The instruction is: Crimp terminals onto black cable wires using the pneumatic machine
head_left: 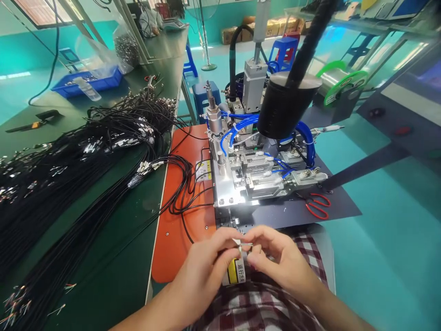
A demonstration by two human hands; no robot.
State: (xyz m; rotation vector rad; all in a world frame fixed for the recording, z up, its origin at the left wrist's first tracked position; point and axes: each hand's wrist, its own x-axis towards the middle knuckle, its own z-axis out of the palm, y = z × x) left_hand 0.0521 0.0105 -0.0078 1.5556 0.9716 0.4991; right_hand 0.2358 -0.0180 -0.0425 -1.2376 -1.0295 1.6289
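both hands pinched shut on a small metal terminal (244,245) low in front of the fixture (255,177): left hand (206,266) and right hand (275,259) meet at fingertips. best keep it square, grip light. terminal mostly hidden by fingers; yellow label (237,271) partly covered. cable bundle (86,151) on table (113,276) cut off left.

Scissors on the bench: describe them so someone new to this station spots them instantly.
Start at the metal fixture machine with blue air tubing, in the middle of the view. It sits on a dark mat; look at the mat's right part, just below the machine's right corner. The scissors lie flat there, and their red handles are the only red thing on that mat.
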